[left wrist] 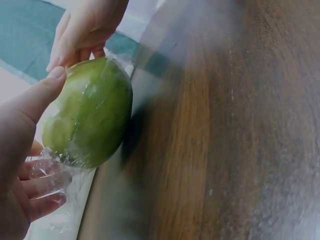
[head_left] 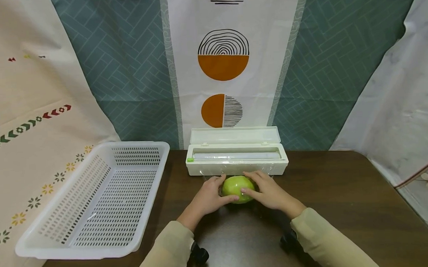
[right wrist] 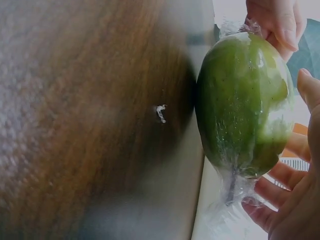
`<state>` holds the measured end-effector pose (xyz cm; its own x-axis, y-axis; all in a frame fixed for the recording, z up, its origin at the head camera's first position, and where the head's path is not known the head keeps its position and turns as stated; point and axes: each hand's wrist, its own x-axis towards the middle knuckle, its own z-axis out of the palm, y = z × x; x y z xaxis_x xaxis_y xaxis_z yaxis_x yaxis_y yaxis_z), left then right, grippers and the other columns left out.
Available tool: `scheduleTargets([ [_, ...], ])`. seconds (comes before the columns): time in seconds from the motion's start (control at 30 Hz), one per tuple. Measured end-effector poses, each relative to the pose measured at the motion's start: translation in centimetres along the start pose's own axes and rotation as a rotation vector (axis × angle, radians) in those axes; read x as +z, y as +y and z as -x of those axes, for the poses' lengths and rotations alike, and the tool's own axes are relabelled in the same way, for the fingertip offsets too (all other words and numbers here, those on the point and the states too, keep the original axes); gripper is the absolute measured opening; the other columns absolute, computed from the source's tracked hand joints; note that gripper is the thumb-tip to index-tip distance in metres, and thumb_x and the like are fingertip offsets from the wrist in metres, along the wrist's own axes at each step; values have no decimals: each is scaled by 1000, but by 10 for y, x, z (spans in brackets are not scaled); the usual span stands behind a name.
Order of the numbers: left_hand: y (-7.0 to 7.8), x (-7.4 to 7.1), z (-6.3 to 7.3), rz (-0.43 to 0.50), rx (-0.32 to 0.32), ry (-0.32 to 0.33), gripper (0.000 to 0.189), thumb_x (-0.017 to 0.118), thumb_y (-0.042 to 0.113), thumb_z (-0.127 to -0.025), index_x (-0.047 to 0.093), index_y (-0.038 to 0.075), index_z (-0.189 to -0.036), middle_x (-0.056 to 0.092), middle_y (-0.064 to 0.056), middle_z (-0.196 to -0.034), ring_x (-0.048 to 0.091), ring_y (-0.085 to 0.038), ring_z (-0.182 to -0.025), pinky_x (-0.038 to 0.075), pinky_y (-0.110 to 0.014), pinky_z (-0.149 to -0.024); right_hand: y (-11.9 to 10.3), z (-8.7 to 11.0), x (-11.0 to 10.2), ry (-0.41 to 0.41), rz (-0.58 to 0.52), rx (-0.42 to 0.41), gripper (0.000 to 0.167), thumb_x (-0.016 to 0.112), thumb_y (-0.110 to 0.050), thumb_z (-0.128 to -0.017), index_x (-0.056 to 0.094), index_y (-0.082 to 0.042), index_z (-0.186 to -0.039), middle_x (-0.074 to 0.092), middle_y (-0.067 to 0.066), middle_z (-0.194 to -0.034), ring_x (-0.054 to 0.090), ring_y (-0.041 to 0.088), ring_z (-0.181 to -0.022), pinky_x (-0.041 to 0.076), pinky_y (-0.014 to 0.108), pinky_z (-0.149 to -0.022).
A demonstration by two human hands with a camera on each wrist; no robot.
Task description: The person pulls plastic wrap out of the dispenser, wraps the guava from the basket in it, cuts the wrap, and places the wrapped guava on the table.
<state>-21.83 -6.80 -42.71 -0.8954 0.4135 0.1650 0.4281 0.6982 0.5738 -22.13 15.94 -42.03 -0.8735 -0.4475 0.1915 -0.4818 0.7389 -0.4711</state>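
An oval green fruit, smooth-skinned and wrapped in clear cling film, lies on the table in front of the wrap box. Film bunches out at both its ends; the right wrist view shows one twisted film tail. My left hand holds the fruit from the left, thumb on the near side and fingers toward the back. From the right, my right hand curves round it, its fingers by the film tail in the right wrist view.
Behind the fruit stands a white cling-film box, lid up, with a film roll inside. A white perforated basket sits at the left of the brown table. Patterned cloths hang behind and at the sides.
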Motion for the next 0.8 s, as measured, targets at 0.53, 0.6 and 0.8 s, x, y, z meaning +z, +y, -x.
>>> scheduleTargets([
  [0.53, -9, -8, 1, 72, -50, 110, 65, 64, 49, -86, 53, 7, -133, 54, -13, -133, 49, -31, -126, 42, -48, -101, -1, -9, -9, 36, -16, -52, 58, 59, -44, -91, 51, -6, -134, 54, 13, -130, 50, 31, -121, 42, 51, -99],
  [0.6, -9, -10, 1, 76, -69, 126, 62, 63, 48, -86, 53, 9, -133, 55, -12, -133, 49, -31, -126, 41, -48, -102, -2, -11, -10, 34, -19, -48, 58, 58, -45, -91, 52, -6, -134, 53, 13, -132, 48, 31, -124, 41, 51, -100],
  [0.8, -12, -14, 2, 52, -78, 215, 58, 63, 46, -87, 55, 7, -130, 58, -11, -128, 52, -31, -122, 43, -48, -99, -6, -17, -12, 24, -18, -37, 59, 56, -49, -91, 51, -9, -134, 53, 11, -133, 49, 29, -124, 41, 50, -100],
])
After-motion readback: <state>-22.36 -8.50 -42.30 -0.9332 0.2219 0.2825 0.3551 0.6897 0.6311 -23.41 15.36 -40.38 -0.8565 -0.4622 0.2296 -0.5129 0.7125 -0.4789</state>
